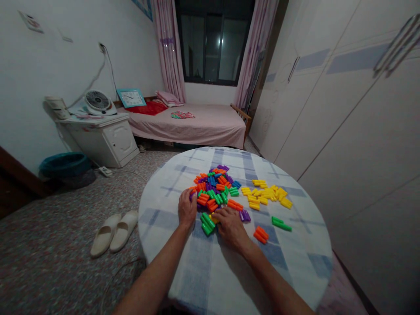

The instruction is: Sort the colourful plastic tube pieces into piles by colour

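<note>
Firstly, the mixed heap (215, 186): one pile of small ribbed plastic blocks in orange, green, blue and purple, too many and too overlapped to count, which lay at the middle of the round desk (210, 271) on its checked cloth.

Yellow group (265, 194): one loose cluster, all yellow, just right of the heap and apart from it.

Strays, nearer the person: one green block (281, 223), one orange block (261, 234), one purple block (244, 215) and a green cluster (206, 223) between the hands.

Handling, as judged: light, stiff, smooth moulded plastic, likely to skid on the cloth. Each was best taken across its short sides by fingertips.

Left hand (187, 209): one, palm down on the heap's left edge, grip spread flat over the blocks.

Right hand (231, 225): one, at the heap's near edge, fingers curled toward a yellow piece. Whether the grip pinched it could not be told.

Surroundings: two pale slippers (113, 232) on the floor left of the desk, and one pink bed (203, 124) beyond.
</note>
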`<state>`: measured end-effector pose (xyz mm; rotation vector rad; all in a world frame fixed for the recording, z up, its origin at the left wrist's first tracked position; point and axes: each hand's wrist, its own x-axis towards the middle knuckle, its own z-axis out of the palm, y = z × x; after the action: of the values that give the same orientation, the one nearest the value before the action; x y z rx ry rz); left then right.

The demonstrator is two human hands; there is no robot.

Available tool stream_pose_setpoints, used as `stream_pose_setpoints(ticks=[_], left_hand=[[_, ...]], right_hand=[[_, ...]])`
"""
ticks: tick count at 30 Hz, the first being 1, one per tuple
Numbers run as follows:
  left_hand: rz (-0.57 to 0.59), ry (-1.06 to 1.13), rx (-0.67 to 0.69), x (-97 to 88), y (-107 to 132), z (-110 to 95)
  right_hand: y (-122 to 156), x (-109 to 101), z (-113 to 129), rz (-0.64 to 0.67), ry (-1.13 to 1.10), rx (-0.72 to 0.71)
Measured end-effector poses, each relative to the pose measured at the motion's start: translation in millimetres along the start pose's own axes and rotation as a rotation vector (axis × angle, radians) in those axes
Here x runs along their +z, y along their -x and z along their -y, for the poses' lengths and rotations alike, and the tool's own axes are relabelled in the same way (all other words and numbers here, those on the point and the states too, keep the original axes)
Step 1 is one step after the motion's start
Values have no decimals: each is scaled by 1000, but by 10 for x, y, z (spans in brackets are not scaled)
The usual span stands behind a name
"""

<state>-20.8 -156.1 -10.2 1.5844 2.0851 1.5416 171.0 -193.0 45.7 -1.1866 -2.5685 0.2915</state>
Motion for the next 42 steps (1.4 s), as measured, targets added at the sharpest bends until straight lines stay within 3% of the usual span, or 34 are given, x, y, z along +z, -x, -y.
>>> stream_pose_setpoints(ticks=[8,18,24,28,31,36,42], left_hand=[[58,60,-23,3,-7,16],[60,47,-24,-32,-1,-41],[56,59,-3,-30,-2,-41],[-8,37,56,-54,4,-86],[-38,33,119,-60,10,-103],[-39,51,108,-24,1,-53],[-55,70,56,17,-20,13]], right_hand=[[-121,-20,41,60,136,66],[-99,9,6,69,33,90],[-46,43,-97,-115,-184,74],[-34,-11,-177,-264,-383,161],[-34,-81,-354,-356,-397,260],[40,-234,-911,-471,-167,471],[320,-390,-1377,-485,124,767]])
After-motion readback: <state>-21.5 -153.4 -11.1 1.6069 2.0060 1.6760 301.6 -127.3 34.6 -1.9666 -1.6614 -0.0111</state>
